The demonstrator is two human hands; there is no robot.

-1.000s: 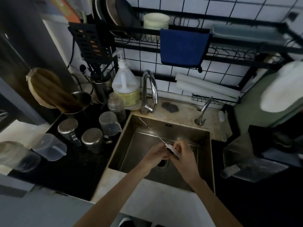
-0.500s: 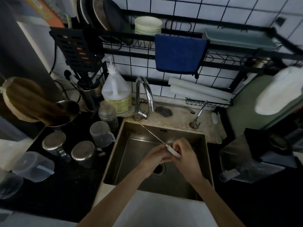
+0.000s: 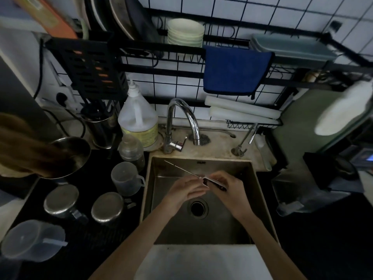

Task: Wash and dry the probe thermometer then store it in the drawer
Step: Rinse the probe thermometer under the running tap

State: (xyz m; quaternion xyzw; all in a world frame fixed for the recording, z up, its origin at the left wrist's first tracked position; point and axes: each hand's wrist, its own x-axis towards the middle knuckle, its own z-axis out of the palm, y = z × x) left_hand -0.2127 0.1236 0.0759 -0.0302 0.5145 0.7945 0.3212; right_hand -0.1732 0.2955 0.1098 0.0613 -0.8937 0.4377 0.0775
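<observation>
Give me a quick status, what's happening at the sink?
Right hand grips probe thermometer by its body over the sink. Left hand at the probe base, fingers relaxed. Faucet shows no water. Nothing in the way.

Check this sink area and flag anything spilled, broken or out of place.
Nothing stands out. The probe thermometer is held over the sink by the right hand, left hand beside it. No water visibly runs from the faucet.
</observation>
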